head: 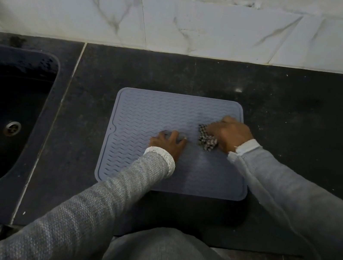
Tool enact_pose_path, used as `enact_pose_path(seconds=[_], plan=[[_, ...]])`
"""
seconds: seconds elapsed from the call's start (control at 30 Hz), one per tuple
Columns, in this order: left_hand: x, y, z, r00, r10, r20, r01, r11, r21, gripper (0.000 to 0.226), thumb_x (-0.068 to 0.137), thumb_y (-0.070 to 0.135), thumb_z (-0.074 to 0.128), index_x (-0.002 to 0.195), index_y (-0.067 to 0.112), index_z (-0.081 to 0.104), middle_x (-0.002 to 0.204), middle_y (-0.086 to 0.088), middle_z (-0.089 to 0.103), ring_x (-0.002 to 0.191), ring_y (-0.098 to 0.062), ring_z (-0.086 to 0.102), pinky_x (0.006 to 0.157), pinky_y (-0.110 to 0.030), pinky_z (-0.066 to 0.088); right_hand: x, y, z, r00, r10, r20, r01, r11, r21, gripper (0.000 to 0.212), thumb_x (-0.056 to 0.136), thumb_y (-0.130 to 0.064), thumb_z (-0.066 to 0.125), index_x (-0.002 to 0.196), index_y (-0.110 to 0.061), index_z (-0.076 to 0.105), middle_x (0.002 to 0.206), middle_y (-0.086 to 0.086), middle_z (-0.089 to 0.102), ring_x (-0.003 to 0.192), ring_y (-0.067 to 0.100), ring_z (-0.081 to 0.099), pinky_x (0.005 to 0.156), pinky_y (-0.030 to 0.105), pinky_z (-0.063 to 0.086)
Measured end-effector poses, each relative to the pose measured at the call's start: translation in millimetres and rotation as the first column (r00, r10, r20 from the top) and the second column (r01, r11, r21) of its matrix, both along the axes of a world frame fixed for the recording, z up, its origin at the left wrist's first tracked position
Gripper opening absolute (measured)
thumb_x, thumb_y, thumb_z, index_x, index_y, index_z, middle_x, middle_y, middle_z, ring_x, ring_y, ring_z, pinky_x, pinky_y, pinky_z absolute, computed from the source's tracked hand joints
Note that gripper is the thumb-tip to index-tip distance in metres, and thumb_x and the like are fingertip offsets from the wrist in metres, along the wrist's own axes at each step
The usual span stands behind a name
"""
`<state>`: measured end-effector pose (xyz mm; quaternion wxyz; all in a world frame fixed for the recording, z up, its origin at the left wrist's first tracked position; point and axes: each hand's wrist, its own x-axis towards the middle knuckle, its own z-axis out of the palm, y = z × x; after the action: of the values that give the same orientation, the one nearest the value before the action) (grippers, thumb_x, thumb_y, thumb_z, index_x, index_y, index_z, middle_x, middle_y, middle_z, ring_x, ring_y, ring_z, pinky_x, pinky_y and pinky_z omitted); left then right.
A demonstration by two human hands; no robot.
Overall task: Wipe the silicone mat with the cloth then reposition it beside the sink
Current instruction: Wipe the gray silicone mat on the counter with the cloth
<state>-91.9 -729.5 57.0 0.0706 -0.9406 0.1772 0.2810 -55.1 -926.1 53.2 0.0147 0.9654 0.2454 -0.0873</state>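
Dark countertop carries the mat: left hand presses flat, fingers spread; right hand bunches the cloth.

Mat lies on counter (sink left).

This was a home kitchen. A dark stone table held a sunken black sink with a metal drain, and white marble-patterned tiles, stained in places, backed the wall behind it.
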Motion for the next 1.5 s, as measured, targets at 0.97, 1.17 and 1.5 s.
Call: enact_pose_path(seconds=[0.97,1.17,1.5], plan=[[-0.6,11.1,-13.6,1.0,-0.003,0.031,0.005,0.998,-0.067,0.083,0.087,0.03,0.063,0.15,0.033,0.01,0.155,-0.004,0.008,0.14,-0.036,0.015,0.103,-0.051,0.035,-19.2,-11.8,-26.6,0.985,0.112,-0.13,-0.136,0.972,-0.192,0.051,0.094,-0.027,0.048,0.143,-0.022,0.035,0.155,-0.001,0.026,0.136,0.029,0.028,0.106,0.046,0.034],[-16.7,40.6,-25.9,0.976,0.176,0.132,-0.151,0.972,-0.179,0.089,0.076,0.051,0.069,0.147,0.029,0.02,0.154,-0.008,0.009,0.141,-0.032,0.017,0.109,-0.054,0.028,-12.6,0.8,-16.0,0.988,0.073,-0.139,-0.1,0.975,-0.198,0.042,0.093,-0.025,0.049,0.135,-0.023,0.047,0.147,-0.004,0.04,0.128,0.025,0.036,0.099,0.039,0.042],[-18.6,47.2,-40.6,0.938,0.332,0.1,-0.306,0.928,-0.214,0.095,0.069,0.061,0.069,0.146,0.034,0.019,0.152,-0.003,0.011,0.141,-0.031,0.013,0.106,-0.054,0.033,-10.4,78.3,-16.1,0.979,0.204,-0.021,-0.204,0.979,-0.008,0.042,0.094,-0.018,0.048,0.135,-0.018,0.046,0.15,0.003,0.036,0.13,0.032,0.037,0.099,0.045,0.041]])
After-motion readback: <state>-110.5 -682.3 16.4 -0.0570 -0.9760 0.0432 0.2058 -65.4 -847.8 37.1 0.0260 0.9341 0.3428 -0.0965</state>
